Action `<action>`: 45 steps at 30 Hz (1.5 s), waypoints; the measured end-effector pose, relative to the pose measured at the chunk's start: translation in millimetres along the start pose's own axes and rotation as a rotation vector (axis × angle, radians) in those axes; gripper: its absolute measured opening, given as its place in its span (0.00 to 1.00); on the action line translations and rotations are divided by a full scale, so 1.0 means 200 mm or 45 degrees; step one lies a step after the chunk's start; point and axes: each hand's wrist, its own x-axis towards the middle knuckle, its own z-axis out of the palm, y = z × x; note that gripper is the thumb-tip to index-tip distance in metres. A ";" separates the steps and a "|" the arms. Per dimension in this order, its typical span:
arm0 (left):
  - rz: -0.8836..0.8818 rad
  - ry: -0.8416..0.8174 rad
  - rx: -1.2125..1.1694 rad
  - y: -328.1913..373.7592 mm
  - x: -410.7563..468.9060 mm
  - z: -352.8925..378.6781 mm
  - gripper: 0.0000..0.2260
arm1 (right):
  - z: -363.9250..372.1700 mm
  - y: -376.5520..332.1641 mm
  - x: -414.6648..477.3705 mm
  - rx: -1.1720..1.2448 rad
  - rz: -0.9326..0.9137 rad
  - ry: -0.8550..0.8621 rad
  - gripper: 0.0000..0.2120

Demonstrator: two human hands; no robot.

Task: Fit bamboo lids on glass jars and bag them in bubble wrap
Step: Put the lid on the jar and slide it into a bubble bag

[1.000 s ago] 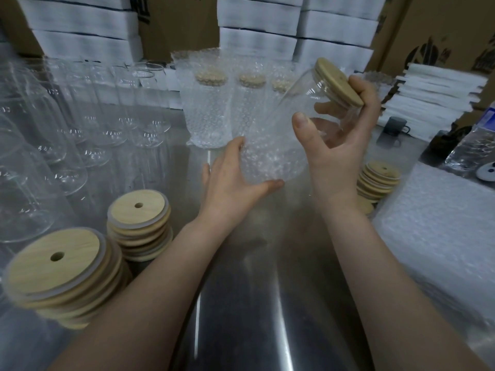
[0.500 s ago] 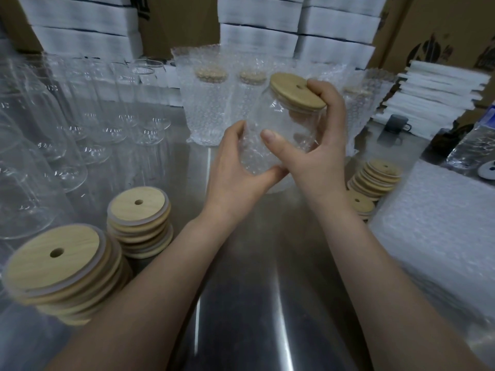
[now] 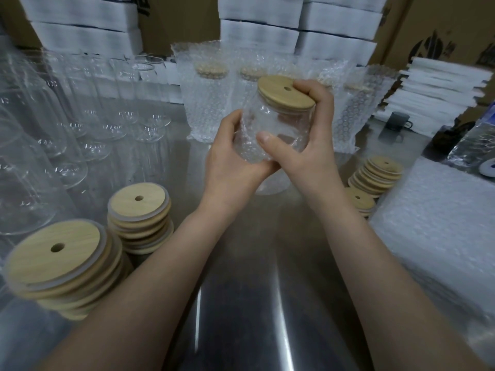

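Note:
Above the steel table I hold a clear glass jar (image 3: 278, 121) topped with a round bamboo lid (image 3: 285, 92). A bubble wrap bag (image 3: 247, 145) covers the jar's lower part. My left hand (image 3: 233, 162) grips the bag and the jar's base from the left. My right hand (image 3: 308, 137) wraps the jar's right side, thumb across the front, fingers up by the lid's edge. Behind stand several wrapped jars (image 3: 211, 100) with lids inside their bags.
Bare glass jars (image 3: 88, 108) crowd the left. Stacks of bamboo lids sit front left (image 3: 56, 261), beside them (image 3: 139, 210), and right of my arms (image 3: 380, 172). A pile of bubble wrap bags (image 3: 442, 223) lies right. White boxes (image 3: 257, 36) line the back.
The jar has swung from tilted right to nearly upright in front of me. Both hands closed in round its lower part, and the bag now sits bunched round the bottom.

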 end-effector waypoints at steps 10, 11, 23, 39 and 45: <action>-0.037 0.011 -0.070 0.01 0.02 -0.01 0.39 | 0.00 -0.02 0.00 -0.027 0.043 -0.077 0.26; -0.031 0.017 -0.077 0.01 0.02 -0.01 0.39 | 0.00 -0.02 -0.01 -0.034 0.049 -0.084 0.25; 0.024 0.051 -0.156 0.02 0.02 -0.01 0.36 | 0.02 -0.02 -0.01 -0.138 0.096 -0.141 0.16; 0.035 0.027 -0.289 0.03 0.04 -0.04 0.31 | -0.01 -0.04 0.02 0.280 0.230 0.052 0.16; 0.036 0.010 -0.314 0.05 0.05 -0.05 0.33 | -0.04 -0.08 0.04 0.718 0.393 0.201 0.18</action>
